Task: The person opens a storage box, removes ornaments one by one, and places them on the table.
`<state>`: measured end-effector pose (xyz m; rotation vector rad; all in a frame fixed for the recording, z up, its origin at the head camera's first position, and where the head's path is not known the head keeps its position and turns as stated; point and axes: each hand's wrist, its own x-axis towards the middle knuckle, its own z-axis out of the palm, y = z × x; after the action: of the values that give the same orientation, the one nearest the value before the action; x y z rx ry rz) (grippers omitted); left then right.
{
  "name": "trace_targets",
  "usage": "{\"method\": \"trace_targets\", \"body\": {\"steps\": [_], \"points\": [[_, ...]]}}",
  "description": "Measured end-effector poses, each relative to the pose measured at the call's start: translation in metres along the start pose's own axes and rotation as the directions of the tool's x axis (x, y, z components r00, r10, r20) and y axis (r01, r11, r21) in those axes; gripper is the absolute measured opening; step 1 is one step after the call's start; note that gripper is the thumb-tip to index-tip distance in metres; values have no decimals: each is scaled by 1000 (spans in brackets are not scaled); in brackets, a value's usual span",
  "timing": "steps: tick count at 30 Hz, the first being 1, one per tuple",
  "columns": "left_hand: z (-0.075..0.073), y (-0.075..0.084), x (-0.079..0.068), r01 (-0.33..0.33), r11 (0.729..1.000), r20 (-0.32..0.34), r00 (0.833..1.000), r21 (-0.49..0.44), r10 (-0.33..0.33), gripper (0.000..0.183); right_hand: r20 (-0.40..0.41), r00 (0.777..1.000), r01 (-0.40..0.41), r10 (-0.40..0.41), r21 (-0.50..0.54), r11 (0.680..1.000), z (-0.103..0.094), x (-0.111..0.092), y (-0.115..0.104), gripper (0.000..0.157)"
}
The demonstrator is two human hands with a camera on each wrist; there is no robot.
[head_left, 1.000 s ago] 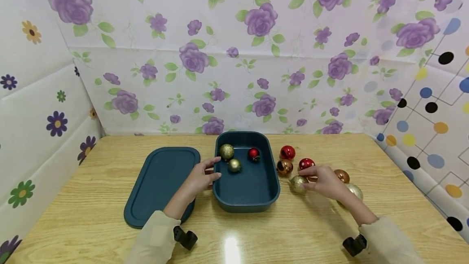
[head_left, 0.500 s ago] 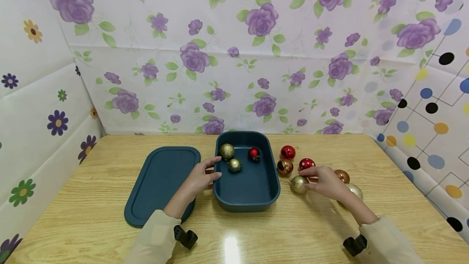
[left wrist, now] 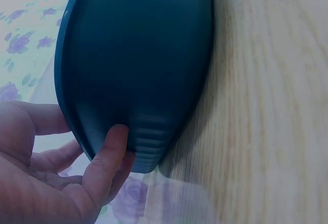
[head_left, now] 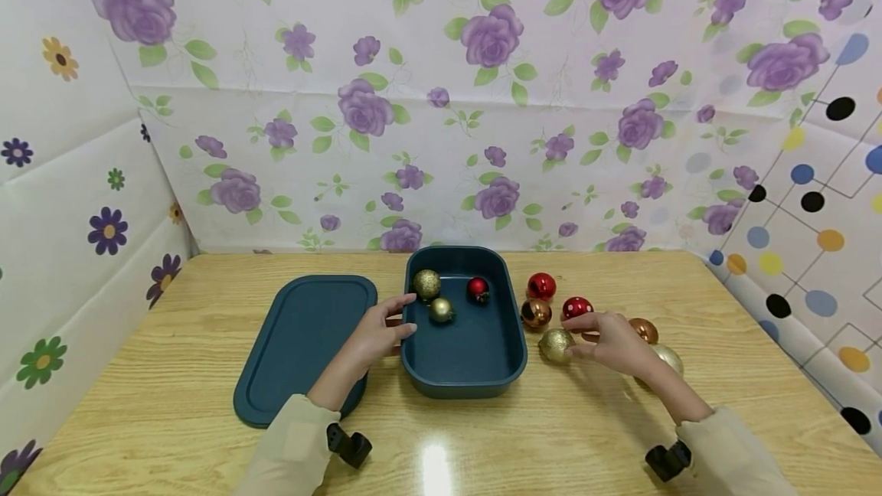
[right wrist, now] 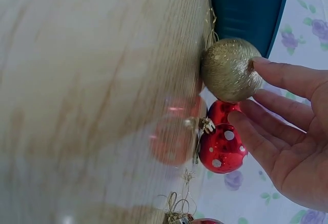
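Observation:
My left hand [head_left: 377, 333] rests at the left side of a dark blue rectangular box [head_left: 463, 386]; in the left wrist view fingertips touch its outer wall near the rim. Inside the box lie a glittery gold bauble [head_left: 426, 283], a smaller gold bauble [head_left: 440, 310] and a small red one [head_left: 477, 288]. On the table right of the box, my right hand [head_left: 612, 341] has loosely bent fingers at a glittery gold bauble [head_left: 555, 346]. One fingertip meets that bauble's side in the right wrist view, the fingers not wrapped around it. A red bauble with white dots [right wrist: 223, 148] sits beside the fingers.
A blue lid [head_left: 303, 343] lies left of the box, partly under the left arm. More baubles sit on the right: a shiny red one [head_left: 541, 286], copper ones [head_left: 536, 314] and a pale gold one [head_left: 667, 359] partly behind the right hand. Patterned cloth surrounds the wooden table [head_left: 524, 442].
The glittery gold bauble by the right hand has shifted slightly left, toward the box, and turned. Both hands stay almost in place.

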<state>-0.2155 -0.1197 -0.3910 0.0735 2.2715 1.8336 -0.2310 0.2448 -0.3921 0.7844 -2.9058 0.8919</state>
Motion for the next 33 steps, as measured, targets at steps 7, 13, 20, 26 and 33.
{"method": "trace_targets", "body": {"steps": [7,13,20,26,33], "points": [[0,-1,2,7,1000,-4,1000,-4,-7,50,7,1000,16,-16,6,1000,0,1,-1,37],[0,-1,2,-1,1000,-3,1000,0,1,50,3,1000,11,-11,23,1000,-1,1,-5,38],[0,-1,2,-1,1000,-6,1000,1,1,50,-11,1000,12,-12,39,999,-5,5,-12,41],[1,-1,2,2,1000,-9,1000,-3,-2,50,-24,999,40,-39,26,999,-7,14,-22,38],[1,0,1,-4,1000,-9,1000,2,4,50,-20,997,76,-74,111,991,2,32,-43,41]]}}
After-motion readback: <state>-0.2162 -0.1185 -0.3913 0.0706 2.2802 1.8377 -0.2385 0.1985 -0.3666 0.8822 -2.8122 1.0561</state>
